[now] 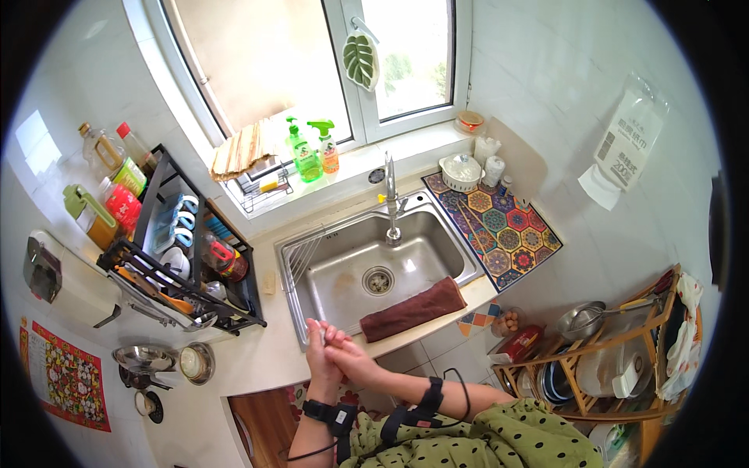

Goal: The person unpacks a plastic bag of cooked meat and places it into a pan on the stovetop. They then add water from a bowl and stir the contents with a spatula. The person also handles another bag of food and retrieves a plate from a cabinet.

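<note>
My left hand (pixel 322 364) and my right hand (pixel 353 358) are pressed together over the front left corner of the steel sink (pixel 339 298). The right fingers curl against the left palm. A small white bit (pixel 321 336) shows between them; what it is, I cannot tell. Just right of my hands, a folded dark red cloth (pixel 414 310) lies over the sink's front rim. The chrome faucet (pixel 391 199) stands at the back, with no water seen running. A strainer (pixel 378 281) with scraps in it sits in the drain.
A wire rack (pixel 305 257) spans the sink's left side. The black shelf (pixel 193 281) at left holds bottles and utensils. A patterned mat (pixel 497 234) bears chopsticks (pixel 475 225) and a white lidded pot (pixel 461 173). Green soap bottles (pixel 305 155) stand on the sill. A wooden rack (pixel 576 374) is at right.
</note>
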Available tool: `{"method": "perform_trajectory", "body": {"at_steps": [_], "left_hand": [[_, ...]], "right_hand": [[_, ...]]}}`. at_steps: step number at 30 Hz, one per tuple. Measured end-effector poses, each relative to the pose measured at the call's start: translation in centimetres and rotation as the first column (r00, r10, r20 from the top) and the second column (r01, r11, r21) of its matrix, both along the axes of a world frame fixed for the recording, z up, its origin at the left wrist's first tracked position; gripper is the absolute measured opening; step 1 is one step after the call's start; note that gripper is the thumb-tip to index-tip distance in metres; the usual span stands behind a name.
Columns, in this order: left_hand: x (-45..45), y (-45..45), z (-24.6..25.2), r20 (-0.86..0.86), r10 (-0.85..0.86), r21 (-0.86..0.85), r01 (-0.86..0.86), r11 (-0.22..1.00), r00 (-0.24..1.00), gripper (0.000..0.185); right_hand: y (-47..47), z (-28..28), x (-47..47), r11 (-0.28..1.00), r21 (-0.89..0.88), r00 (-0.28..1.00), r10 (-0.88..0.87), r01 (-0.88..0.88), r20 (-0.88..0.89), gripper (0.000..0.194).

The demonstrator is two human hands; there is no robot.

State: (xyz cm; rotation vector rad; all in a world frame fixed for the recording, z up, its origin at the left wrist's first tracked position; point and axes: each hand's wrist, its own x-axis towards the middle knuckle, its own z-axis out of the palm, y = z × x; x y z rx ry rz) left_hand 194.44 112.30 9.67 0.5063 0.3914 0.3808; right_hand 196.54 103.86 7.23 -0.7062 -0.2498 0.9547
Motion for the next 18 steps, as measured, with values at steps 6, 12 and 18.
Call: {"method": "perform_trajectory", "body": {"at_steps": [6, 12, 18], "left_hand": [[-6.9, 6.2, -2.7, -0.198, 0.085, -0.077, -0.102, 0.992, 0.977, 0.046], [-12.1, 8.6, -6.3, -0.269, 0.135, -0.091, -0.165, 0.982, 0.954, 0.042], [-16.1, 11.8, -10.8, 0.087, 0.209, 0.239, -0.224, 0.945, 0.974, 0.046]], "right_hand": [[4.7, 0.3, -6.1, 0.970, -0.240, 0.485, 0.190, 0.044, 0.854, 0.084], [7.3, 0.6, -9.9, 0.907, -0.422, 0.295, 0.406, -0.012, 0.865, 0.099], [10.3, 0.4, -12.7, 0.902, -0.396, 0.291, 0.430, -0.171, 0.855, 0.097]]}}
